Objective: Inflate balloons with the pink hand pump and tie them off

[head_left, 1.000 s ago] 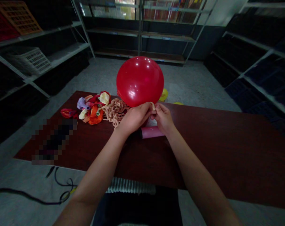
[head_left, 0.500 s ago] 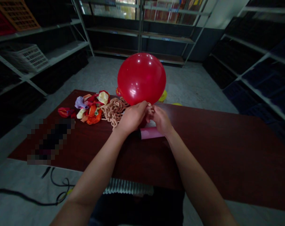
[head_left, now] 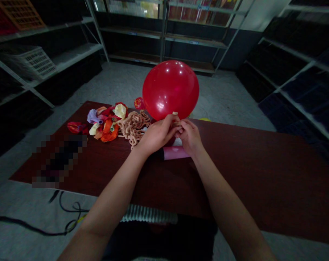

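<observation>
A large inflated red balloon (head_left: 171,88) stands over the far edge of the dark wooden table (head_left: 248,174). Right at its lower end, my left hand (head_left: 160,134) and my right hand (head_left: 190,136) meet with fingers pinched together. A small tan piece (head_left: 175,113) sticks up above my left fingers; it looks like cord. What the fingertips grip is too small to make out. Under my hands lies a pink cylinder (head_left: 175,153) with a dark end. Left of my left hand is a heap of tan cord (head_left: 131,127).
Uninflated balloons in several colours (head_left: 107,125) lie at the table's far left, behind a blurred dark object (head_left: 62,159). A small red patterned balloon (head_left: 139,103) is beside the big one. Shelves (head_left: 137,33) line the room; cables (head_left: 31,227) cross the floor at left.
The red balloon has shifted a little to the right, and both hands with it. More of the small patterned balloon shows. The tan piece now pokes up above my left fingers.
</observation>
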A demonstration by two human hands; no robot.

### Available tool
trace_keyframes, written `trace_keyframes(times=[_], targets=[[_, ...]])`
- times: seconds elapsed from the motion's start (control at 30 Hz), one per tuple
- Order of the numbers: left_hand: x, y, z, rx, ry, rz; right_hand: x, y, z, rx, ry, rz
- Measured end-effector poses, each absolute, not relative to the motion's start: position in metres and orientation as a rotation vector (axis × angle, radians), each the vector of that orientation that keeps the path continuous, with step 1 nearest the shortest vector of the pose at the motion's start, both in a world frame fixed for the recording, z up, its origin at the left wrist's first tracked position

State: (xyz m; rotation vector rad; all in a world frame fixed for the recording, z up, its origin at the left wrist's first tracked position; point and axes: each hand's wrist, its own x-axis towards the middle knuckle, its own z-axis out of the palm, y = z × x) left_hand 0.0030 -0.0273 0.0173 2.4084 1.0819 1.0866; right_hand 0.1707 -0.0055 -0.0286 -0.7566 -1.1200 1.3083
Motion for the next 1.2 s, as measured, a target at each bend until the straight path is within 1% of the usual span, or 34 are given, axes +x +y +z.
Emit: trace_keyframes(times=[0.3, 0.43, 0.63, 0.93, 1.2], targets=[[0.0, -0.023, 0.012, 2.508, 1.056, 1.166, 0.164, -0.012, -0.017, -0.762, -1.11, 1.424], [-0.001, -0.021, 0.009, 2.505, 1.134, 1.193, 0.163, -0.013, -0.017, -0.746, -1.108, 1.441], [-0.001, -0.022, 0.007, 2.638, 1.222, 1.348, 0.164, -0.014, -0.02, -0.708, -1.175, 1.483], [0.001, -0.018, -0.001, 2.311, 1.131, 1.472, 0.163, -0.015, -0.017, -0.629, -1.162, 1.473], [0.002, -0.016, -0.005, 2.219, 1.14, 1.496, 0.163, -0.015, -0.018, -0.625, -1.178, 1.403]])
